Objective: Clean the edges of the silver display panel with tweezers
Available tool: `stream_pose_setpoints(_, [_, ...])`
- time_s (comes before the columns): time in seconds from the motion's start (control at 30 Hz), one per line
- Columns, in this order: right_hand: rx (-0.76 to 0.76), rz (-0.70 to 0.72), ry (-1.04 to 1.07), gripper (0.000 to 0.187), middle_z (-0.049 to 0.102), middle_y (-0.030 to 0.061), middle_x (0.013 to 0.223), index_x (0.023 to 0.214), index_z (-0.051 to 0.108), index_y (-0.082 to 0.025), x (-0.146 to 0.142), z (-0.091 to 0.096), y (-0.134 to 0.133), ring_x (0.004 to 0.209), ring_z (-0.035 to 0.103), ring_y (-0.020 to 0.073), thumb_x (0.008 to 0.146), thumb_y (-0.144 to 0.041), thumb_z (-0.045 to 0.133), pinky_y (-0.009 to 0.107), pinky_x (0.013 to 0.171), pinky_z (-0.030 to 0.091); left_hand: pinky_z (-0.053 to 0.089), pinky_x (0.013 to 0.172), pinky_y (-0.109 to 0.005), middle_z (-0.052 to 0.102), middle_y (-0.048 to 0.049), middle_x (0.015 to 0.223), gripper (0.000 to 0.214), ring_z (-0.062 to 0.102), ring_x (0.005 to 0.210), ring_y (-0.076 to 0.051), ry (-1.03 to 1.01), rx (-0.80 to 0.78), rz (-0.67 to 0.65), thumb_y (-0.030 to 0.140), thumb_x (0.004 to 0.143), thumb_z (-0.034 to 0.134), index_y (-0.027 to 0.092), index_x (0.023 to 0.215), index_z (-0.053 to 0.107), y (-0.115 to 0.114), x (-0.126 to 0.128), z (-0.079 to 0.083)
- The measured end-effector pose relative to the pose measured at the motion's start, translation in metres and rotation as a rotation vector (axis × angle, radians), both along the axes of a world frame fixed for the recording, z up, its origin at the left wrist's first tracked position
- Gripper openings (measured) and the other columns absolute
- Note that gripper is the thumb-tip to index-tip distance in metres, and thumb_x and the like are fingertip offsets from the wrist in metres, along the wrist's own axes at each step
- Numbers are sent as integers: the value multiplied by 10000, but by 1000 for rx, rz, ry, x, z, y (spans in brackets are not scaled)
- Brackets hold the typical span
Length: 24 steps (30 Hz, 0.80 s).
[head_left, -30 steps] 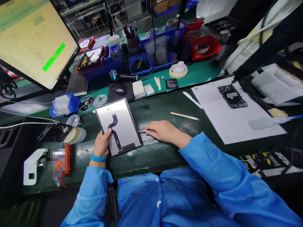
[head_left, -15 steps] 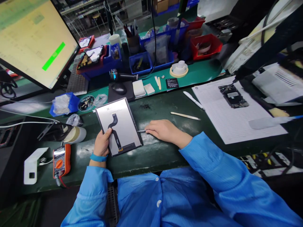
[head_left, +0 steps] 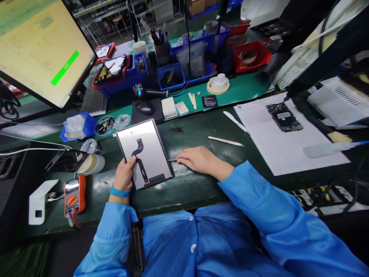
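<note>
My left hand (head_left: 124, 175) grips the left edge of a display panel (head_left: 154, 154), its thumb lying over the silvery back. A black flex cable (head_left: 140, 163) curves down that back beside the thumb. At the panel's right edge, my right hand (head_left: 198, 159) is closed around a thin metal tool, perhaps tweezers (head_left: 173, 160); its tip meets the edge and most of it is hidden by my fingers. Beyond the panel, dark crumbs (head_left: 177, 129) are scattered on the green bench. A pale thin stick with a dark tip (head_left: 226, 141) lies past my right hand.
On the right, a circuit board (head_left: 285, 117) rests on a printed sheet (head_left: 268, 154), near a white pen (head_left: 235, 122). An orange multimeter (head_left: 74, 196) and a tape roll (head_left: 95, 164) stand left. A mouse (head_left: 145, 108), a scanner (head_left: 150, 92) and parts bins (head_left: 171, 77) line the back.
Both hands and the panel stay in nearly the same place. The metal tool's tip has shifted very slightly at the panel's right edge.
</note>
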State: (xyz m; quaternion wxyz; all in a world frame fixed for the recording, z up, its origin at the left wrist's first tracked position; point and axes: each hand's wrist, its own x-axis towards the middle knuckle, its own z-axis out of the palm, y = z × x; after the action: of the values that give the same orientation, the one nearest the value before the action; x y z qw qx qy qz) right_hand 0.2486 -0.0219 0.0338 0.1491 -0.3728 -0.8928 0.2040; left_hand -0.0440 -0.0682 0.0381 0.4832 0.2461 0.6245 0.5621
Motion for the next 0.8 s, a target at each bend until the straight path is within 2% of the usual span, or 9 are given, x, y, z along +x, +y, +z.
stream_pose_setpoints(0.1, [-19, -3, 8, 213, 779, 27, 1007, 1157, 732, -257, 0, 0, 0, 866, 693, 198, 978, -335, 648, 276, 677, 389, 629, 803, -388, 765, -34, 804, 573, 754, 766, -247, -8, 6, 5, 418, 552, 916, 157, 994, 662, 0, 0, 0])
stream_pose_setpoints(0.3, [42, 14, -20, 246, 757, 43, 953, 1096, 766, -243, -1, 0, 1, 835, 683, 194, 1026, -363, 563, 286, 650, 371, 628, 803, -392, 771, -48, 821, 606, 757, 786, -258, -16, 9, -1, 429, 534, 932, 153, 1005, 670, -1, 0, 1])
stream_pose_setpoints(0.53, [-40, 5, -8, 213, 775, 29, 999, 1153, 732, -249, -1, 0, 1, 875, 689, 199, 974, -336, 657, 272, 668, 379, 631, 767, -357, 760, -19, 773, 597, 739, 690, -215, -34, 11, 13, 415, 506, 950, 153, 961, 665, 0, 3, 4])
stream_pose_setpoints(0.7, [43, 18, -27, 250, 752, 38, 930, 1069, 770, -242, -1, -1, 1, 802, 666, 181, 1028, -375, 562, 278, 637, 352, 630, 755, -365, 765, -37, 779, 606, 743, 695, -227, -18, 2, -2, 430, 519, 939, 147, 976, 659, 0, 1, 3])
stream_pose_setpoints(0.8, [24, 17, -11, 242, 764, 34, 931, 1096, 760, -252, -1, 0, 0, 815, 671, 186, 1026, -373, 562, 278, 644, 360, 632, 763, -368, 766, -38, 781, 588, 753, 731, -242, -12, 2, 0, 430, 528, 930, 151, 972, 663, 0, 1, 3])
